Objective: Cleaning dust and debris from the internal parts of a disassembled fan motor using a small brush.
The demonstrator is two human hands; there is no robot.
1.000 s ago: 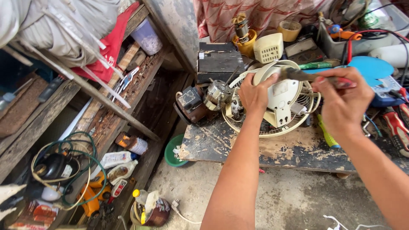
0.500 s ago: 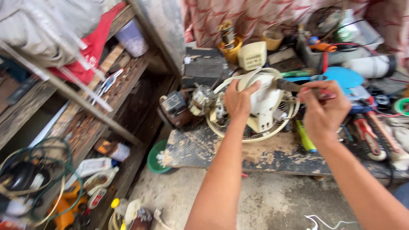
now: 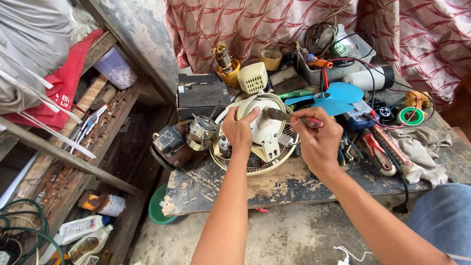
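Brush [image 3: 279,115] now lower on cream fan housing [image 3: 265,128], right hand [image 3: 319,140] clamped round it, left hand [image 3: 239,130] gripping housing.

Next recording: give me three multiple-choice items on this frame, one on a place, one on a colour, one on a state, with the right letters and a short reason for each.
1. Where does the blue plastic fan blade lie?
A. on the floor
B. on the wooden bench, right of the cream fan housing
C. on the left shelf

2. What colour is the cloth hanging behind the bench?
A. plain green
B. red with a pale pattern
C. black

3. What is the right hand doing?
A. resting empty
B. gripping a red-handled brush with its bristles at the housing
C. holding the blade

Answers:
1 B, the blade sits on the bench beside the housing.
2 B, the patterned red curtain fills the background.
3 B, fingers close on the brush while the left hand steadies the housing.
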